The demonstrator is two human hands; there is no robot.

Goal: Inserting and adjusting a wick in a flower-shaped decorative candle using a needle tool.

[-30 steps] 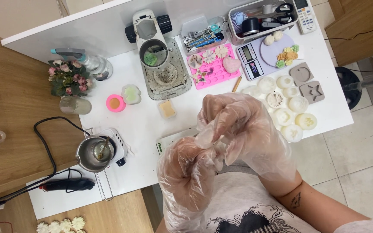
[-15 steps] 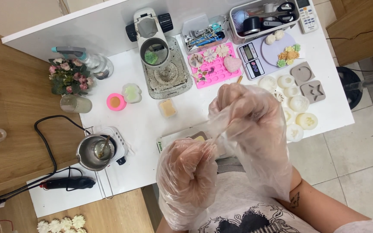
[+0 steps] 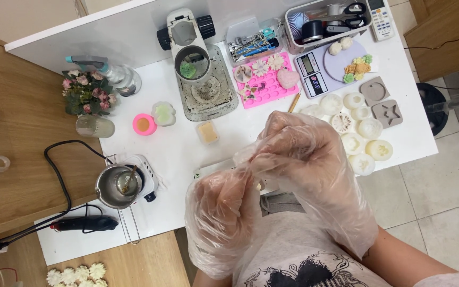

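A: Status on the hands?

B: Both raised together over the near edge of the white table (image 3: pixel 187 143), both in loose film. Left hand (image 3: pixel 224 212) half curled, fingertips up, nothing seen inside it. Right hand (image 3: pixel 306 159) closed to a pinch on the clear glove (image 3: pixel 208 255) of the left, up by the fingertips (image 3: pixel 245 157). Can't tell whether anything small sits in that pinch.

A: Step?

B: Looks like seating the glove, tugging slack film. No contact with any workpiece.

A: Nearest items?

B: White moulded flowers (image 3: pixel 357 143) just right of the right hand, flat white packet (image 3: pixel 208 171) partly under both. Small yellow cup (image 3: pixel 208 133) just beyond. Pink mould (image 3: pixel 266 79) and scale (image 3: pixel 314 74) further back. Pot on hotplate (image 3: pixel 118 186) well off to the left.

A: Needs for the next move?

B: A gentle pull along the fingers, not across. Thin film, probably easy to tear. Best kept clear of the pot.
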